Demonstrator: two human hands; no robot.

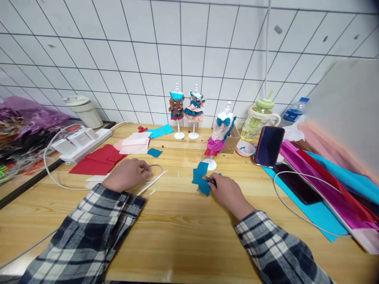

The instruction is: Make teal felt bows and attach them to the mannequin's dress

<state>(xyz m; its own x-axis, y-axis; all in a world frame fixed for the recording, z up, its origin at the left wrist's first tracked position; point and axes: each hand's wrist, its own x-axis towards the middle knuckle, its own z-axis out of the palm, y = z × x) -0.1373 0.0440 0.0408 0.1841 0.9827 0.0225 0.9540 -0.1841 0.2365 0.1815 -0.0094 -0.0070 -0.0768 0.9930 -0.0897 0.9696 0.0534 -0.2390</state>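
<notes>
My left hand [128, 173] rests on the wooden table with thumb and fingers curled together, beside a thin looped strip [161, 169]. What the fingertips pinch is too small to make out. Narrow white strips [152, 184] lie just right of that wrist. In my right hand [227, 192] is a small black-handled tool with metal tips [211, 180], its exact kind unclear. Its tips lie over a teal crepe-like piece [200, 173] on the table. Just behind stands a mini dress form [224, 122] in white, magenta and red with a teal bow.
Two more dressed forms [177, 106] stand by the tiled wall. Red sheets [99, 159], pale pink sheets [135, 142] and a power strip [85, 144] lie left. A propped phone [269, 146], pink bowl [245, 149], green-lidded jug [251, 122] and looping cable [278, 193] are right.
</notes>
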